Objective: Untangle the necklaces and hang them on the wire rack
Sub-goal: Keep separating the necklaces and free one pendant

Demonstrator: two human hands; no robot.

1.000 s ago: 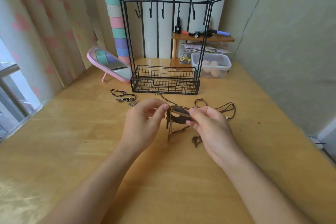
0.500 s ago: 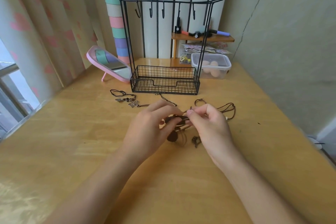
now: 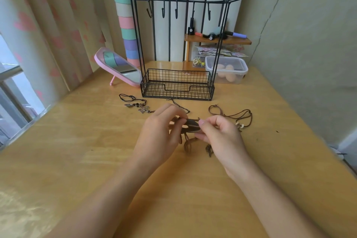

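Observation:
A tangle of brown cord necklaces (image 3: 191,126) hangs between my two hands, just above the wooden table (image 3: 77,150). My left hand (image 3: 160,133) pinches its left side and my right hand (image 3: 222,137) pinches its right side. Loops and a coiled pendant (image 3: 208,149) dangle below. A brown cord (image 3: 231,115) trails right onto the table, with pale beads. A black cord necklace with metal charms (image 3: 135,103) lies to the left. The black wire rack (image 3: 177,48) stands behind, its hooks bare.
A pink mirror (image 3: 117,67) leans left of the rack. A clear lidded box (image 3: 227,71) and a small wooden shelf (image 3: 218,39) with pens stand at the back right. Curtains hang on the left, a wall runs along the right.
The brown tangle, held upright a second ago, now lies flatter and lower between my fingers. Both hands have shifted slightly while working the cords.

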